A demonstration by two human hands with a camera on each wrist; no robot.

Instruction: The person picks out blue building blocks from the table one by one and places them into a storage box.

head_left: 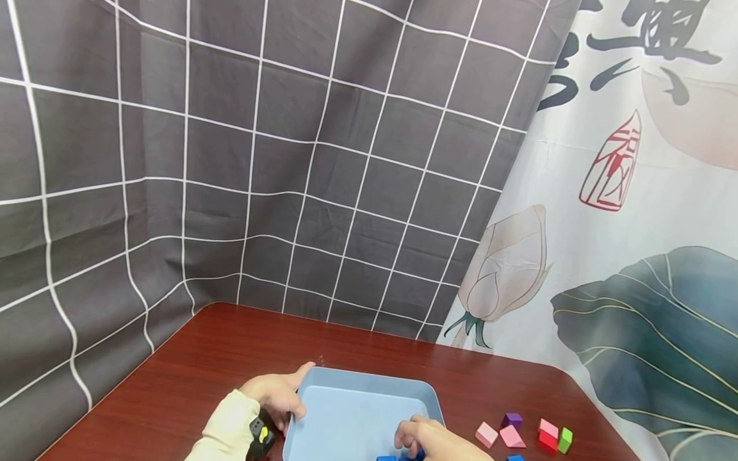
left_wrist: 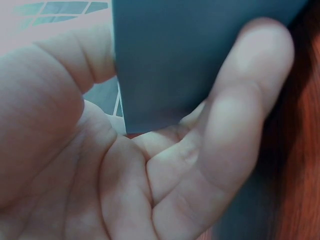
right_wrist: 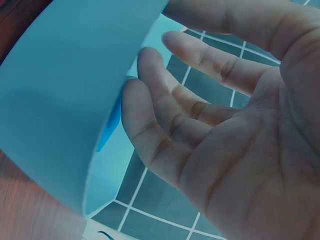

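A light blue tray (head_left: pixel 352 416) lies on the table, its front part cut off by the frame. My left hand (head_left: pixel 277 397) grips its left wall, thumb over the rim and fingers outside; the left wrist view shows the wall (left_wrist: pixel 165 65) between thumb and fingers. Over the tray's right side is my right hand (head_left: pixel 438 442), its fingers loosely bent. Nothing shows in the palm of the right hand (right_wrist: pixel 225 125), and its thumb tip is hidden. Beneath those fingers, blue blocks (head_left: pixel 386 458) lie in the tray, mostly out of frame; one blue piece (right_wrist: pixel 111 125) shows behind the tray wall.
Right of the tray lie several small blocks: pink (head_left: pixel 487 435), a pink triangle (head_left: pixel 512 437), purple (head_left: pixel 512 420), red (head_left: pixel 548 440), green (head_left: pixel 565 440) and blue (head_left: pixel 515 458). A grey checked curtain (head_left: pixel 288 160) hangs behind the reddish-brown table (head_left: pixel 242 339).
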